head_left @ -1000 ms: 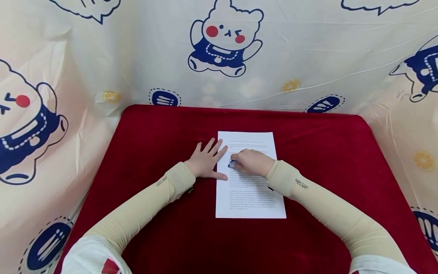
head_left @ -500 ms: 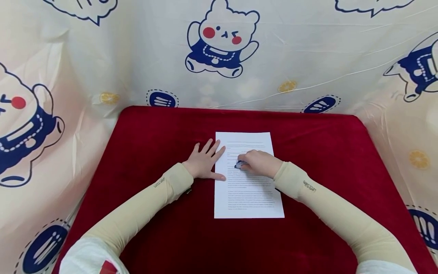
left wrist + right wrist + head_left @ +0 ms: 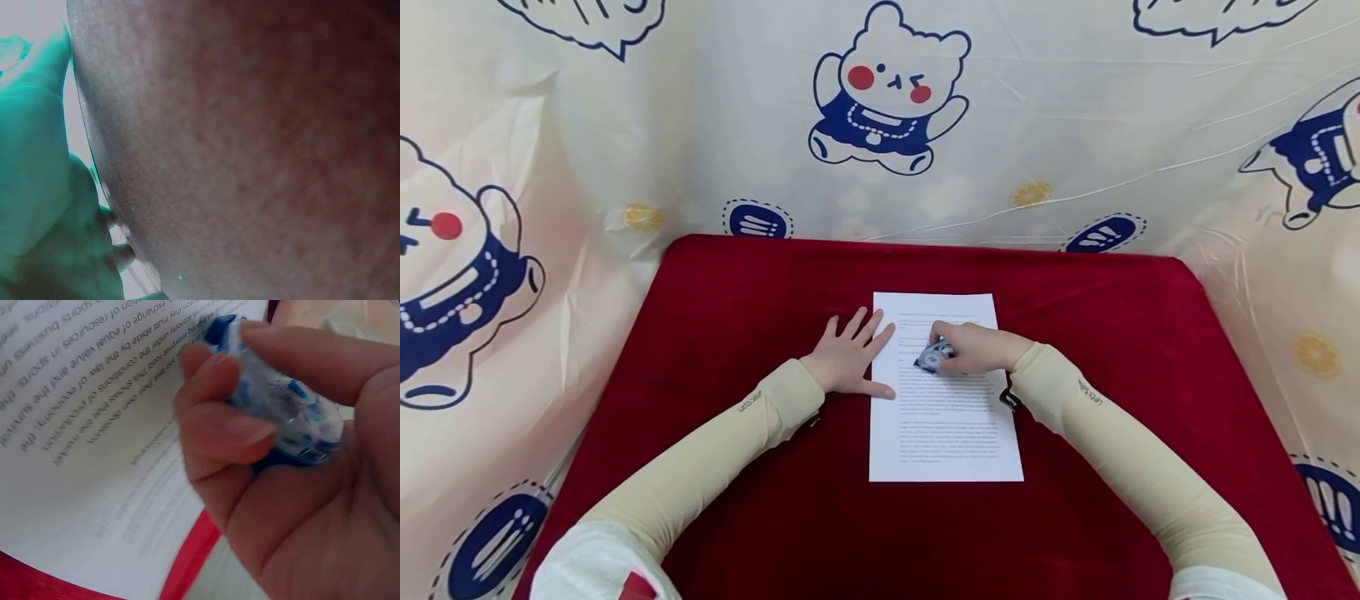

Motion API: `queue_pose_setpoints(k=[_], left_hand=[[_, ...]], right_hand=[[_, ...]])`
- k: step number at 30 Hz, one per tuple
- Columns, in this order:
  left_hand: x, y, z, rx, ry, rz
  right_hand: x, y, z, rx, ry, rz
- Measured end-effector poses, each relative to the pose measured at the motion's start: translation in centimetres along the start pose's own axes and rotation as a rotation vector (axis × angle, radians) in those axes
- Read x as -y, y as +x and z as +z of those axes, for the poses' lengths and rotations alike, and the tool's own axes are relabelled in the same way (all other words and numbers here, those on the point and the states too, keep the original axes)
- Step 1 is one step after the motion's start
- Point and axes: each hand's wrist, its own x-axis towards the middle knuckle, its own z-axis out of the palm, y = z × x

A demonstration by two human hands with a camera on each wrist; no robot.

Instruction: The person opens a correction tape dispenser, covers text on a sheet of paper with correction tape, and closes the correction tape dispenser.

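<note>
A white sheet of printed paper point(image 3: 955, 454) lies on the red cloth. My left hand point(image 3: 846, 358) rests with spread fingers across the sheet's left edge, thumb and fingertips on the paper. My right hand point(image 3: 981, 348) grips a blue, see-through correction tape point(image 3: 934, 356) over the upper middle of the text. In the right wrist view the correction tape point(image 3: 294, 419) sits between the thumb and the curled fingers point(image 3: 219, 434), its blue tip pointing at the paper. Whether the tip touches the sheet cannot be made out. The left wrist view is mostly filled by a dark blurred surface.
A red velvet cloth point(image 3: 760, 500) covers the table, its far edge running below a pale curtain point(image 3: 1075, 108) printed with cartoon bears. Curtains also hang at the left and right sides. Cream sleeves point(image 3: 700, 454) cover both forearms.
My right hand has moved to the right across the text with the correction tape, and more of the tape's body now shows. The left hand has stayed on the sheet's left edge.
</note>
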Motion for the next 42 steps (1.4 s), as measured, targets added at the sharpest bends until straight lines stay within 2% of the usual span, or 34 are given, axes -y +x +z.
queue_pose_setpoints(k=[6,12,27,35,42], left_hand=[[0.32,0.49,0.58,0.013,0.006,-0.004],[0.33,0.63,0.53,0.008,0.005,-0.003],[0.21,0.48,0.33,0.0,-0.003,-0.003],[0.3,0.53,0.52,-0.009,-0.012,0.001],[0.33,0.6,0.73,-0.004,-0.006,-0.002]], right_hand=[[-0.36,-0.09,-0.1,0.024,0.11,-0.007],[-0.49,0.0,0.03,0.031,0.172,-0.008],[-0.19,-0.08,-0.11,0.019,0.182,-0.042],[-0.16,-0.26,-0.04,0.009,0.142,-0.065],[-0.25,-0.43,0.07,0.023,0.178,-0.097]])
